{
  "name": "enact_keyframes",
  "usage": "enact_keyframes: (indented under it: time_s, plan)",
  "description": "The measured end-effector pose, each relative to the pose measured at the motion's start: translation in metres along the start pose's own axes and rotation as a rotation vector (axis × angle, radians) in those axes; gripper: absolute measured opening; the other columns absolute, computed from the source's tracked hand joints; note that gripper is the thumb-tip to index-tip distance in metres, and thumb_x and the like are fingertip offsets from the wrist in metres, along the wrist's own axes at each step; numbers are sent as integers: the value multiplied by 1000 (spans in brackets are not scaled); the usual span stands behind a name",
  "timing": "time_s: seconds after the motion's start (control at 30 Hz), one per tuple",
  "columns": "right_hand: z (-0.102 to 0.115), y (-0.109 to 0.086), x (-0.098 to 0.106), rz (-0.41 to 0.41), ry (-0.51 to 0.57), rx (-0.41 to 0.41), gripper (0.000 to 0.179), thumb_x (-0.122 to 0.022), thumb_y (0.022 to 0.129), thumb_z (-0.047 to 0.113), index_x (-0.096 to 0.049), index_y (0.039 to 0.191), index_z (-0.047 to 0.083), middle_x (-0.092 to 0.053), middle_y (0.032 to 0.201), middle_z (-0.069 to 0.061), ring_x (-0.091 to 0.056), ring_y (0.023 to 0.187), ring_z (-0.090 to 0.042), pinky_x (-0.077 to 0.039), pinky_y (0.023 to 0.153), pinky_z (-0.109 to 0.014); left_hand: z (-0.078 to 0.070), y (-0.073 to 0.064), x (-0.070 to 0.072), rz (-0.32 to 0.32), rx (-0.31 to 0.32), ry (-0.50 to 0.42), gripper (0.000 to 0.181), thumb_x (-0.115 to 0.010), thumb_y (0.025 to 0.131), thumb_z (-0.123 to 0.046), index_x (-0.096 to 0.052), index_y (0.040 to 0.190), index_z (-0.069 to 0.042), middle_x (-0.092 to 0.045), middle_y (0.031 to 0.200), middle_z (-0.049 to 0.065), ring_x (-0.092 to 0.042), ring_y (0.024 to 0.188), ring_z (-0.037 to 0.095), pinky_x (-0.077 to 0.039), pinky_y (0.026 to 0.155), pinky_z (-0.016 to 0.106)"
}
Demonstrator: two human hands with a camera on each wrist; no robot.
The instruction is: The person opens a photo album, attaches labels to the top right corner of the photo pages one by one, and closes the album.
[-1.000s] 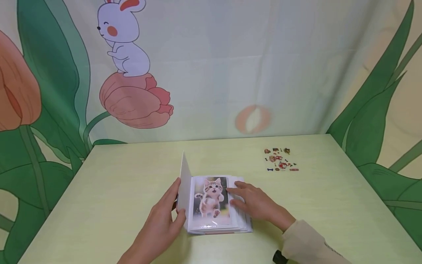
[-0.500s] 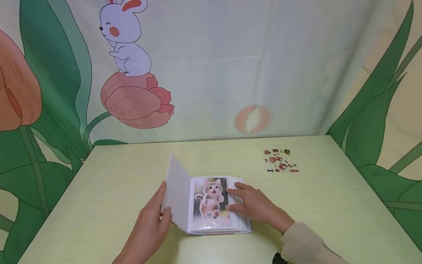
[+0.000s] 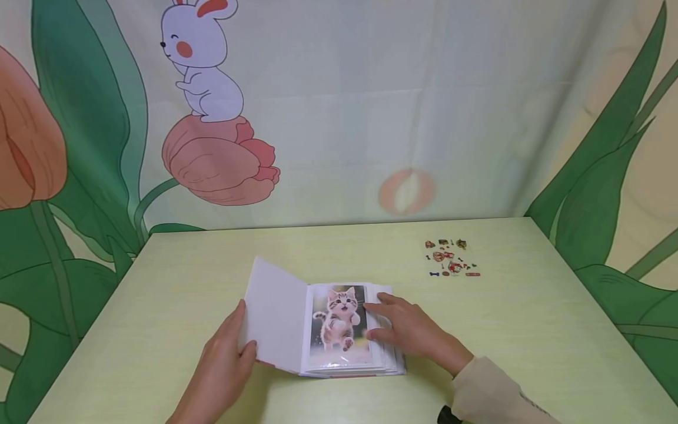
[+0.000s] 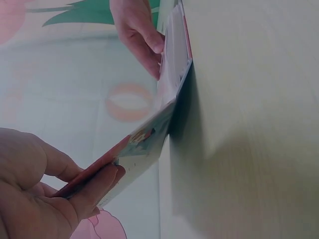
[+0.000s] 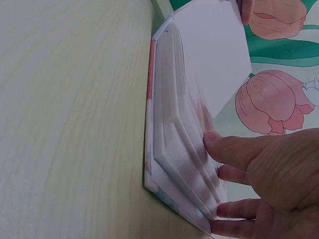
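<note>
Photo album (image 3: 305, 330) sits on the table (image 3: 132, 330) in front of you, front cover (image 3: 275, 315) tilted up, kitten photo (image 3: 340, 321) facing you. Your left hand (image 3: 217, 359) pinches the cover's free edge, thumb on the white inside, fingers behind. Your right hand (image 3: 413, 327) has fingers spread and fairly straight, touching the pages at their outer side. My judgement: bring the cover down evenly without straining the hinge; light pressure on the pages so none crease. Head view gives only the cover's white inside; left wrist adds its printed outside (image 4: 142, 142) and the gap beneath. Right wrist shows the page edges (image 5: 167, 99) in separate layers. Sticker-like bits (image 3: 454, 267) lie beyond the album, to your right; backdrop (image 3: 339, 106) behind.
</note>
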State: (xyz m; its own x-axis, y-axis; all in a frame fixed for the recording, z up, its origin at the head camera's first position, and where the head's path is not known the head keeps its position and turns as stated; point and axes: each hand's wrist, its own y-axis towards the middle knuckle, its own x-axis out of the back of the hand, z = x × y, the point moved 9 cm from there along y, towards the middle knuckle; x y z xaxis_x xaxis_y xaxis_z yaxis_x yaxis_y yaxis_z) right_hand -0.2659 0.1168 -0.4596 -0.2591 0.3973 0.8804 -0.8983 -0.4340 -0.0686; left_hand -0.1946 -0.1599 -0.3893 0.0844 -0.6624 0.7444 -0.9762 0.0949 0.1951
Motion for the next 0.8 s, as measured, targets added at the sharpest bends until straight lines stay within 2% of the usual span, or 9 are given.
enact_keyframes:
  time_s: [0.2,0.5,0.6,0.8]
  plan:
    - [0,0,0,3,0,-3,56,-74,96,37,-62,145,14,-46,156,-21,-42,145,-41,-37,111,-67,13,-1,-3,33,25,4,69,-61,94,9,-25,151,22,-33,156,39,-38,142,52,-35,113,63]
    - [0,-1,2,-4,11,1,56,-76,95,36,-62,144,13,-47,155,-22,-42,144,-41,-38,110,-67,35,-1,-14,166,111,65,69,-58,98,5,-18,150,25,-25,156,43,-27,146,54,-26,117,63]
    - [0,-1,2,-2,11,-1,56,-75,95,36,-62,145,13,-46,156,-21,-42,144,-40,-37,111,-67,44,0,-17,204,145,94,70,-59,99,2,-18,150,25,-27,155,43,-29,146,54,-27,117,63]
    - [0,-1,2,3,9,-10,56,-76,95,36,-62,145,14,-46,156,-20,-42,145,-39,-37,112,-66,57,5,-21,215,195,148,68,-66,96,-1,-29,147,25,-39,146,45,-40,137,55,-34,114,64]
